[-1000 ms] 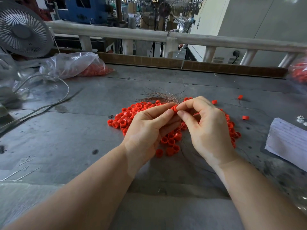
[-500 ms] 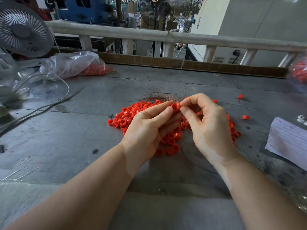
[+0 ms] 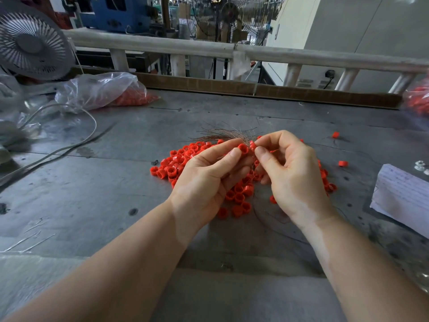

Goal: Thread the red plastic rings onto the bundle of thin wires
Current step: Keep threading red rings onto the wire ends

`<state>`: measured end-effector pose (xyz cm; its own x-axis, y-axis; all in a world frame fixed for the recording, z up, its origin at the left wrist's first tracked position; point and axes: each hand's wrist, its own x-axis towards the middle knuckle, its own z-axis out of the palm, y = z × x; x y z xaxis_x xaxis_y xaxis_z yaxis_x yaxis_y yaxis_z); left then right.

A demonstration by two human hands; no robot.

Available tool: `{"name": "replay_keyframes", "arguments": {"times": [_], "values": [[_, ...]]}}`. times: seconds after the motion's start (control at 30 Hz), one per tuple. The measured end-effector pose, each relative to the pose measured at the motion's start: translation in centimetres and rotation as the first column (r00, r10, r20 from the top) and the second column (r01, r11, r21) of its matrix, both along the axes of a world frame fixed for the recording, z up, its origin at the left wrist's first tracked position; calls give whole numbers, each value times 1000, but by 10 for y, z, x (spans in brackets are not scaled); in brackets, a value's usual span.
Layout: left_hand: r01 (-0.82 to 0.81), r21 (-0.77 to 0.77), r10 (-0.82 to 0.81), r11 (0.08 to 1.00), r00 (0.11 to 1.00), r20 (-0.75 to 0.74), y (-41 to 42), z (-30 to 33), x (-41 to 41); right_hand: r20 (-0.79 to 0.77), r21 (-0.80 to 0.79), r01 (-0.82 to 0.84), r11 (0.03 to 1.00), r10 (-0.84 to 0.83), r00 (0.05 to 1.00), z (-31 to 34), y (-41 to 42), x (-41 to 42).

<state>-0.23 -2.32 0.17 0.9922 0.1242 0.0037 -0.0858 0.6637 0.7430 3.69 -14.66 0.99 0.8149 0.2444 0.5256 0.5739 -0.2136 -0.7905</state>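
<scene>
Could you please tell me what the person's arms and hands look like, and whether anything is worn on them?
Both forearms are bare up to the frame's bottom edge: no sleeves show. The left hand and right hand wear no gloves, and no rings, watch or bracelet are visible. The fingernails that show are short and unpainted.

Light: soft, even daylight came from the open workshop behind.
Shadows: faint.
Distortion: the railing [image 3: 232,48] bowed under wide-angle curvature.
Focus: edges smeared; centre stayed sharp.
</scene>
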Motion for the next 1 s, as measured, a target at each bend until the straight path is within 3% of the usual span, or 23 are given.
{"name": "replay_keyframes", "arguments": {"times": [0.37, 0.5, 0.67, 1.0], "values": [[13, -89, -15, 996, 1000, -24, 0, 2, 0, 15, -31, 15, 999, -14, 1000, 1, -1, -1], [-18, -46, 17, 999, 1000, -25, 0, 1, -1, 8, 7, 4, 1000, -4, 1000, 1, 0, -1], [-30, -34, 29, 999, 999, -42, 0, 2, -1, -105, 134, -53, 990, 67, 992, 2, -1, 1], [9, -92, -14, 996, 999, -50, 0, 3, 0, -97, 134, -79, 988, 93, 991, 1, -1, 2]]}}
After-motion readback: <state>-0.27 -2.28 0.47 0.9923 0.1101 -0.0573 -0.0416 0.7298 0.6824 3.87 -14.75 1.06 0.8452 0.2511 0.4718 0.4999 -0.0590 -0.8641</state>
